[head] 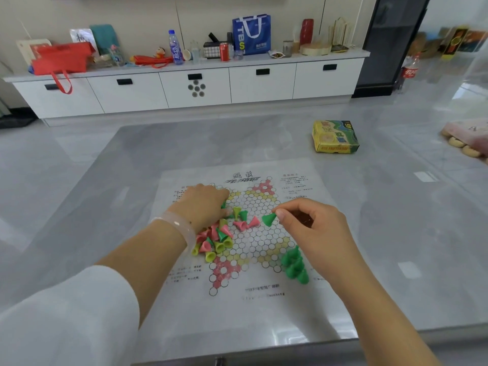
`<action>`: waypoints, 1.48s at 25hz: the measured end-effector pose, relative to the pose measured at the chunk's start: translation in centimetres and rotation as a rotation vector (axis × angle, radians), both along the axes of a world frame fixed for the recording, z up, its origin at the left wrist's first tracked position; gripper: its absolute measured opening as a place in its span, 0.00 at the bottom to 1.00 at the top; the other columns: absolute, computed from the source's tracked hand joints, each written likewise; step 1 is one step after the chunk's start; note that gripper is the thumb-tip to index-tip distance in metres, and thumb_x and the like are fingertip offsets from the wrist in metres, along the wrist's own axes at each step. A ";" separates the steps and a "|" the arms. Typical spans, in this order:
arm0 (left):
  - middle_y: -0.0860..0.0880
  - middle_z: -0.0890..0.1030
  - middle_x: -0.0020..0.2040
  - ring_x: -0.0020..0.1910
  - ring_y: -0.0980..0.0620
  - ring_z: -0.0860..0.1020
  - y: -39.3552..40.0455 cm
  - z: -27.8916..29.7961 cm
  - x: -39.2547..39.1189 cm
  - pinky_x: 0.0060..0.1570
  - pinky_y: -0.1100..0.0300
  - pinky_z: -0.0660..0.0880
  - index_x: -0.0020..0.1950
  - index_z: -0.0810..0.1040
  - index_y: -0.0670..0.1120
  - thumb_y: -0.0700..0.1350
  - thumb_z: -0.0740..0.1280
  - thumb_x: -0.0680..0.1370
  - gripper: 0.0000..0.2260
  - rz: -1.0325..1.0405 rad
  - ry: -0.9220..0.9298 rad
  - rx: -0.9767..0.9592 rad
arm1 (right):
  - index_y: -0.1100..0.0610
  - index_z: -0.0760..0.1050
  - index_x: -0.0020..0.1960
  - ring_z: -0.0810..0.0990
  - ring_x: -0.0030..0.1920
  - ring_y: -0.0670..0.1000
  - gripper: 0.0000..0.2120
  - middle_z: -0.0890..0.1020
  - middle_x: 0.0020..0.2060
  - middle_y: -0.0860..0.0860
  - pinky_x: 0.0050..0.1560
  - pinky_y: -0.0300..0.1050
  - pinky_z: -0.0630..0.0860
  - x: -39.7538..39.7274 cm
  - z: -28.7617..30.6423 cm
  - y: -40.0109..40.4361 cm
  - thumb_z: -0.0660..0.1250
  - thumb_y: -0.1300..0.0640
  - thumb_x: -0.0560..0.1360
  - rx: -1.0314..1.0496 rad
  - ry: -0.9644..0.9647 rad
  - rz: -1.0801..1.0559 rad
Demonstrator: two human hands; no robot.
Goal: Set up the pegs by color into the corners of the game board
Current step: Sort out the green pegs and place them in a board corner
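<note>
Right hand (309,223) pinching a green peg (269,219) over the paper game board (253,244), left hand (203,207) resting on the mixed peg pile (217,237) at board's left, grip hidden, green pegs clustered (294,265) at near-right corner, yellow box (334,137) far right.

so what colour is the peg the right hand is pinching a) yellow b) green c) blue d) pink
b, the right hand pinches a green peg by its narrow tip between thumb and forefinger, above the middle of the game board.
</note>
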State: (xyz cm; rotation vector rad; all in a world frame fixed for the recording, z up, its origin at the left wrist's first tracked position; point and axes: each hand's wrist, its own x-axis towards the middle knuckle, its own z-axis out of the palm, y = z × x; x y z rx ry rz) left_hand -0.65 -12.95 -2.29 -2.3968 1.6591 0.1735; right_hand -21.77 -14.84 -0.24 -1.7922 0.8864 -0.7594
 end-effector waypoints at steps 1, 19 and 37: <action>0.47 0.78 0.45 0.44 0.48 0.76 -0.2 -0.2 0.2 0.51 0.54 0.77 0.60 0.68 0.44 0.51 0.58 0.79 0.14 -0.016 -0.005 0.043 | 0.48 0.80 0.39 0.77 0.38 0.47 0.06 0.82 0.37 0.49 0.38 0.35 0.74 -0.1 0.0 -0.1 0.66 0.55 0.73 0.007 -0.002 -0.006; 0.48 0.74 0.38 0.35 0.51 0.74 1.9 0.3 1.9 0.34 0.61 0.70 0.49 0.68 0.46 0.44 0.57 0.80 0.02 0.159 0.500 -0.392 | 0.47 0.79 0.39 0.77 0.39 0.42 0.07 0.82 0.37 0.44 0.40 0.29 0.73 -0.4 -0.1 -0.4 0.66 0.56 0.73 0.000 -0.008 -0.022; 0.46 0.77 0.36 0.31 0.54 0.72 8.1 -0.3 -4.7 0.30 0.64 0.71 0.48 0.74 0.41 0.38 0.58 0.79 0.06 0.756 1.829 -0.903 | 0.50 0.81 0.41 0.76 0.36 0.38 0.06 0.82 0.39 0.42 0.37 0.23 0.70 -1.3 -1.3 -1.5 0.67 0.59 0.73 -0.071 0.081 -0.043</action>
